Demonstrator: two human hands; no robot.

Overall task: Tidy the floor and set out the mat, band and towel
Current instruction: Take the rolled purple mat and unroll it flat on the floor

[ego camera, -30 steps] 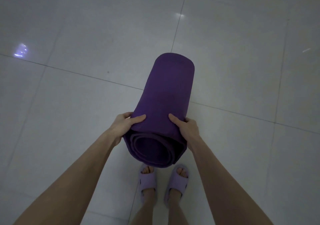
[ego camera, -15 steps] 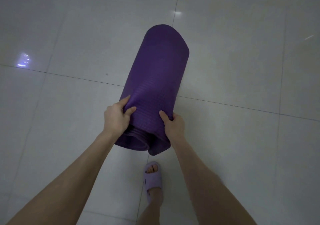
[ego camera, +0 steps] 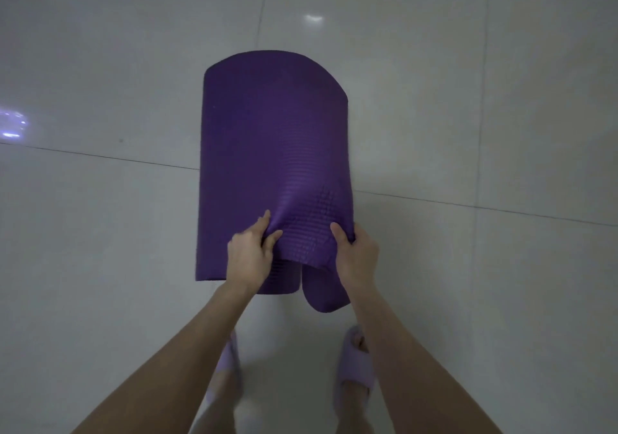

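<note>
Purple foam, count one: mat (ego camera: 271,152), loosely rolled with its outer layer hanging open at the left, held in front of you above the floor (ego camera: 100,233). Hands, count two: your left hand (ego camera: 249,254) pinches a fold of the outer layer at the near end, thumb on top; your right hand (ego camera: 357,256) grips the near right edge, thumb on top and fingers curled under. Lilac slippers, count two, one on each foot: the left slipper (ego camera: 227,363) is blurred and partly covered by your left forearm, and the right slipper (ego camera: 356,363) is partly covered by your right forearm. Pale glossy tiles, crossed by thin grout lines, carry two light glints, one at the left edge (ego camera: 13,126) and one at the top (ego camera: 313,18). Hard to make out: the fingers under the mat are hidden, the inner coils show only as two rounded lobes below your hands, and you cannot tell whether the far end touches the tiles. Long axis: straight away from you, near end at your hands, curved far end toward the top of the view.
</note>
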